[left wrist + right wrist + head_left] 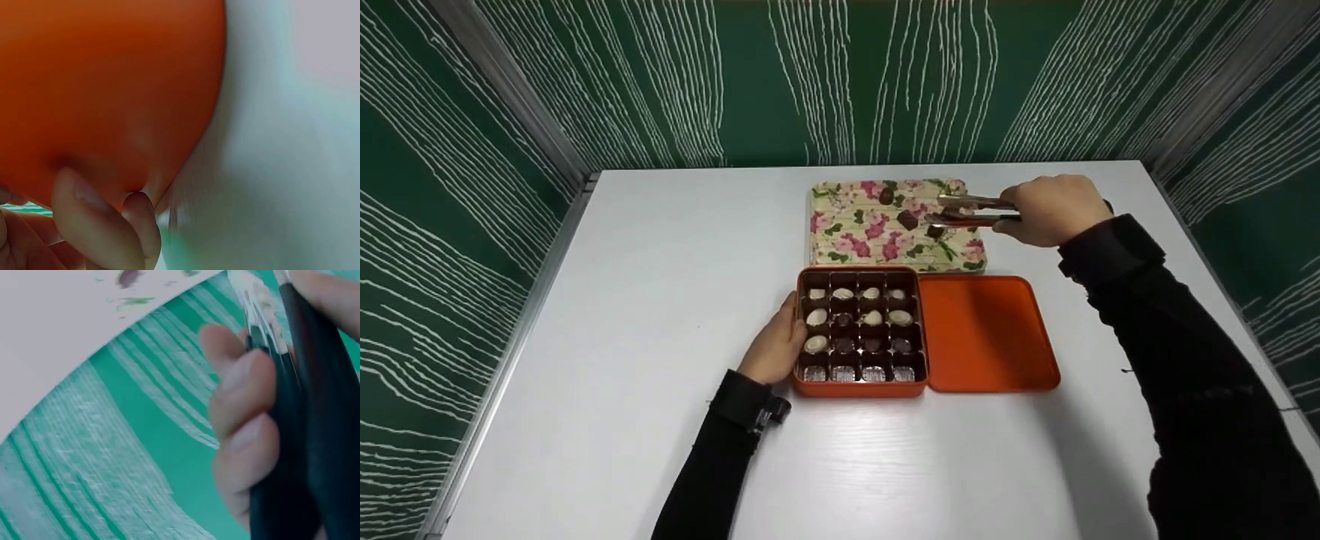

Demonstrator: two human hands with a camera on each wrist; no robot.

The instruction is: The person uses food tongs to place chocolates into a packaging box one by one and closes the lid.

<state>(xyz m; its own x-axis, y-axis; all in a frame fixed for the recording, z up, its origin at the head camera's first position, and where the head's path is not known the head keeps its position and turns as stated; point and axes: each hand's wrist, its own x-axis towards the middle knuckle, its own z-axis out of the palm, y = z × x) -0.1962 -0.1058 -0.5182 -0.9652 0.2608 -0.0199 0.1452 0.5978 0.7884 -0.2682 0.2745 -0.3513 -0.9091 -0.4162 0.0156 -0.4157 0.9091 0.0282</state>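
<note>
An orange box (861,389) with a divided tray sits mid-table, holding white and dark chocolates; its front row shows silvery cups. My left hand (774,345) rests along the box's left wall, fingers extended. In the left wrist view, fingertips (90,197) touch the orange side. My right hand (1057,210) grips metal tongs (979,202) by their dark handles, over a floral-patterned tin (874,232). A dark chocolate (952,212) shows between the tongs' arms; I cannot tell whether they pinch it. Other dark chocolates (908,220) lie on the floral surface.
An orange lid (990,334) lies against the box's right side. The white table (660,300) has green walls with white wavy lines (780,82) behind it and at both sides. The right sleeve (1200,382) reaches over the table's right part.
</note>
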